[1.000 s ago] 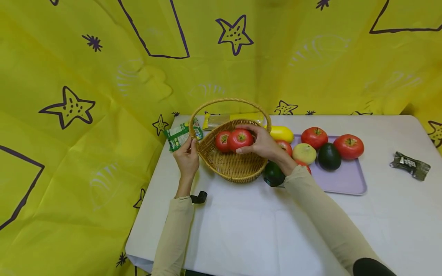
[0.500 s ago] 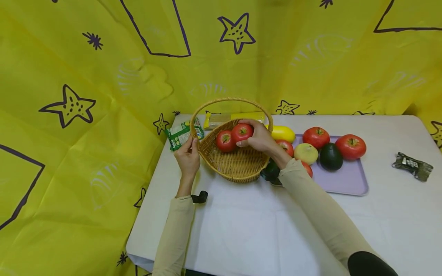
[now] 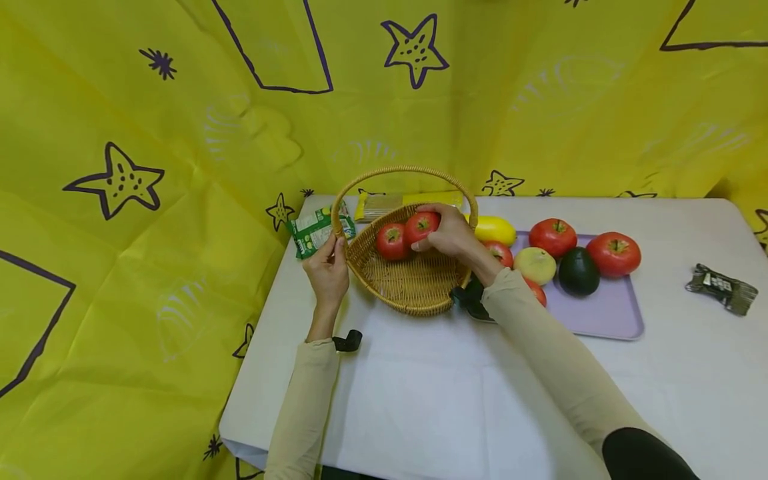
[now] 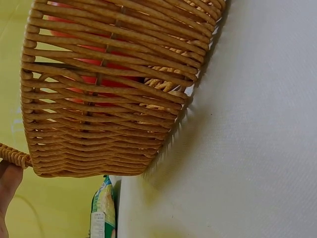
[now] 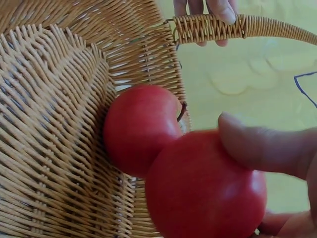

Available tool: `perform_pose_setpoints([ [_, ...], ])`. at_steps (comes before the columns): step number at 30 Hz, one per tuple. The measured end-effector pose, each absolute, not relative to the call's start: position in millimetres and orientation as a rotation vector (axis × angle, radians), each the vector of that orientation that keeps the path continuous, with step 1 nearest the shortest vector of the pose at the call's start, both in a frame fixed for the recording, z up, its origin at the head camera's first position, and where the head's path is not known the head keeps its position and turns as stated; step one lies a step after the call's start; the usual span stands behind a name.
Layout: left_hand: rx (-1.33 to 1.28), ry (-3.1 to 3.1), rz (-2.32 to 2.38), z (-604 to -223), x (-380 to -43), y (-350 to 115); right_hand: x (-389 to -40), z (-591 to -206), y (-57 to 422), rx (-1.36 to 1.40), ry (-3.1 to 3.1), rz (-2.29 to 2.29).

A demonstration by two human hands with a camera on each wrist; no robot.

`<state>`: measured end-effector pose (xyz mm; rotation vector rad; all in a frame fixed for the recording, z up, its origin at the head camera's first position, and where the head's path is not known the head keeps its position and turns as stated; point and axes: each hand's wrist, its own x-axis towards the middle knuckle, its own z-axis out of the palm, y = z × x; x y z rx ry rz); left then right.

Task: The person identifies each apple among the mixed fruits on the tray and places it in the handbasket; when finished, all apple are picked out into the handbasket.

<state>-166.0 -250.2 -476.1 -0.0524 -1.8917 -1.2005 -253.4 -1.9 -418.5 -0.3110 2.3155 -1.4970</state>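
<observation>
A wicker basket point(image 3: 414, 293) with a tall arched handle stands on the table. Its handle base is pinched between the thumb and fingers of my left hand point(image 3: 328, 277), at the basket's left end. Inside the basket, my right hand point(image 3: 451, 233) grips a red apple point(image 3: 421, 228) with the thumb on the near side. Another red apple point(image 3: 393, 242) lies against it on the left; the right wrist view shows the held apple point(image 5: 205, 191) touching the other apple point(image 5: 141, 129). From the left wrist, the basket's woven side point(image 4: 109, 99) hides most of the red fruit.
A lilac tray point(image 3: 606, 313) to the right bears red apples point(image 3: 613, 255), an avocado point(image 3: 579, 272) and a pale yellow-green fruit point(image 3: 536, 265). A yellow fruit point(image 3: 495, 230) lies beside it. Behind the basket are a green packet point(image 3: 315, 232) and a yellow pack point(image 3: 378, 207). A dark wrapped snack point(image 3: 722, 290) lies far right.
My right hand has moved the held apple slightly back and to the right within the basket, uncovering more of the other apple. My left hand stays on the handle base.
</observation>
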Motion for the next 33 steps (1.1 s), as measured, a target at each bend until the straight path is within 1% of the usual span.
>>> perform_pose_setpoints([
  [7,-0.037,-1.895,-1.178,-470,-164,-247,-258,-416,-7,-0.263,2.448,-1.334],
  [12,-0.031,-1.886,-1.181,-466,-165,-244,-263,-417,-10,-0.286,2.493,-1.259],
  [19,-0.019,-1.898,-1.196,-472,-167,-248,-269,-420,-11,-0.33,2.556,-1.127],
  [26,-0.036,-1.909,-1.205,-478,-168,-253,-272,-421,-10,-0.429,2.547,-0.988],
  [33,-0.032,-1.938,-1.181,-478,-167,-254,-273,-423,-11,-0.419,2.538,-0.949],
])
